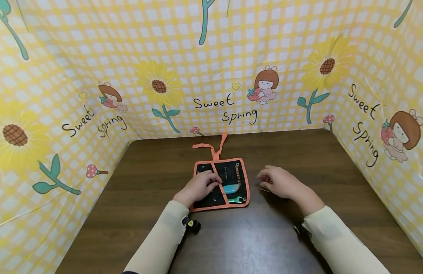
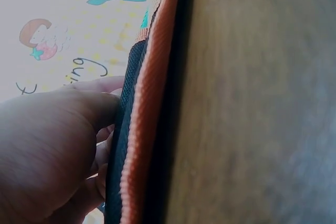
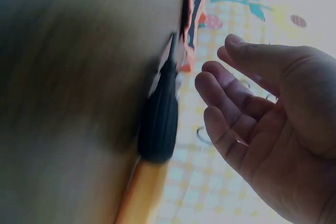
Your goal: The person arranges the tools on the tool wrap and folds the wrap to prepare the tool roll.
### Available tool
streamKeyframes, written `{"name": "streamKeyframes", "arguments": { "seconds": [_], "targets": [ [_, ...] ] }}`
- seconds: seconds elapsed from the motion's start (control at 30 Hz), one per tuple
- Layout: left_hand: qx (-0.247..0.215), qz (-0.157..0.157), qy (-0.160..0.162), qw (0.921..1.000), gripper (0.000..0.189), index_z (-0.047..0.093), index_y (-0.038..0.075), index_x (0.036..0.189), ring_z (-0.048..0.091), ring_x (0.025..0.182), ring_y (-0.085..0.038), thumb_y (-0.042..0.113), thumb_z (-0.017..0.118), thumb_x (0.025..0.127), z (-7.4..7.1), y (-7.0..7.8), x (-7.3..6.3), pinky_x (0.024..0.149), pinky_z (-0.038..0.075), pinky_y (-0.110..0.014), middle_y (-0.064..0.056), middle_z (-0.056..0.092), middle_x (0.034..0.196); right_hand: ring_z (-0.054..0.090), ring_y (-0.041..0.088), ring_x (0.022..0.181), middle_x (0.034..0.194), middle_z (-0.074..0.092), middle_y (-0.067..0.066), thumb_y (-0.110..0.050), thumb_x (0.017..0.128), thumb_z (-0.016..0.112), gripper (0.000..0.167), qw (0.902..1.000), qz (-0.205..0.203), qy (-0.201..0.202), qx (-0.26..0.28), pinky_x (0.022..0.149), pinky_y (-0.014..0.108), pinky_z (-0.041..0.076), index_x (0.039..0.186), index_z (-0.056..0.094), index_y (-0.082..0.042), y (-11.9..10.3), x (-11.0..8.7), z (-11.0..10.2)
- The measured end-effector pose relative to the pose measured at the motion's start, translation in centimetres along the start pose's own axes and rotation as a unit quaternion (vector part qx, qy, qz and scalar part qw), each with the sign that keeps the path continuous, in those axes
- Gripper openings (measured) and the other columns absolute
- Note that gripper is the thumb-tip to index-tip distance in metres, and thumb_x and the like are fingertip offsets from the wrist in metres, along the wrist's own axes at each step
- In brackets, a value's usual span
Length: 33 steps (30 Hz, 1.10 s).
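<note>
A black tool pouch (image 1: pixel 232 173) with orange trim lies unfolded on the table. My left hand (image 1: pixel 202 185) is over its left half, thumb and forefinger pinching at the orange pocket edge; in the left wrist view the fingers (image 2: pixel 107 106) meet the black cloth. A blue-handled tool (image 1: pixel 231 189) and a green open-end wrench (image 1: pixel 236 199) stick out of the pockets. To the right of the pouch, my right hand (image 1: pixel 280 182) has its fingers loosely bent and holds nothing. Beside it lies a screwdriver (image 3: pixel 159 119) with a black grip and orange end, mostly hidden in the head view.
Orange tie straps (image 1: pixel 215 152) trail from the pouch's far edge. The brown wooden table (image 1: pixel 156 171) is bounded on its far and side edges by yellow checked cloth (image 1: pixel 184 45) with printed flowers.
</note>
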<state>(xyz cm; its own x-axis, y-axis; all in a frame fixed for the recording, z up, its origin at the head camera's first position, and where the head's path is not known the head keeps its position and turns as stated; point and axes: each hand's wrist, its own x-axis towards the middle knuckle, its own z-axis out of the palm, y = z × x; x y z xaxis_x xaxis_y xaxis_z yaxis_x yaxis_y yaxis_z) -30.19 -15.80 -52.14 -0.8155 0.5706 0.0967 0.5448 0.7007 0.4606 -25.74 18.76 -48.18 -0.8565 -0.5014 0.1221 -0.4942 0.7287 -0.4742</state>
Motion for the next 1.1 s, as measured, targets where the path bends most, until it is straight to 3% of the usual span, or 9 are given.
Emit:
{"name": "streamKeyframes", "arguments": {
  "seconds": [0.5,0.8,1.1],
  "targets": [
    [-0.003,0.006,0.052,0.9986,0.016,0.075,0.032,0.098,0.059,0.083,-0.007,0.016,0.074,0.100,0.5,-0.1,0.2,0.078,0.053,-0.032,0.013,0.061,0.095,0.064,0.016,0.089,0.098,0.066,0.002,-0.008,0.093,0.080,0.023,0.9988,0.035,0.025,0.024,0.080,0.041,0.054,0.115,0.075,-0.004,3.7,-3.3,-2.2],
    [0.003,-0.010,0.073,0.9973,0.019,0.073,0.033,0.094,0.059,0.083,-0.007,0.015,0.075,0.099,0.9,0.1,0.1,0.077,0.052,-0.031,0.014,0.060,0.094,0.062,0.018,0.092,0.101,0.066,0.002,-0.014,0.095,0.079,0.025,0.9962,0.078,0.017,0.034,0.081,0.042,0.052,0.118,0.075,-0.004,5.3,-5.0,-3.3],
    [-0.009,-0.019,0.078,0.9967,0.019,0.072,0.033,0.092,0.061,0.089,-0.008,0.016,0.074,0.100,1.1,0.1,0.0,0.080,0.053,-0.032,0.014,0.062,0.099,0.060,0.015,0.085,0.094,0.065,-0.002,-0.018,0.096,0.078,0.019,0.9935,0.100,-0.007,0.054,0.075,0.037,0.050,0.111,0.076,-0.007,6.2,-5.8,-3.5]
  ]
}}
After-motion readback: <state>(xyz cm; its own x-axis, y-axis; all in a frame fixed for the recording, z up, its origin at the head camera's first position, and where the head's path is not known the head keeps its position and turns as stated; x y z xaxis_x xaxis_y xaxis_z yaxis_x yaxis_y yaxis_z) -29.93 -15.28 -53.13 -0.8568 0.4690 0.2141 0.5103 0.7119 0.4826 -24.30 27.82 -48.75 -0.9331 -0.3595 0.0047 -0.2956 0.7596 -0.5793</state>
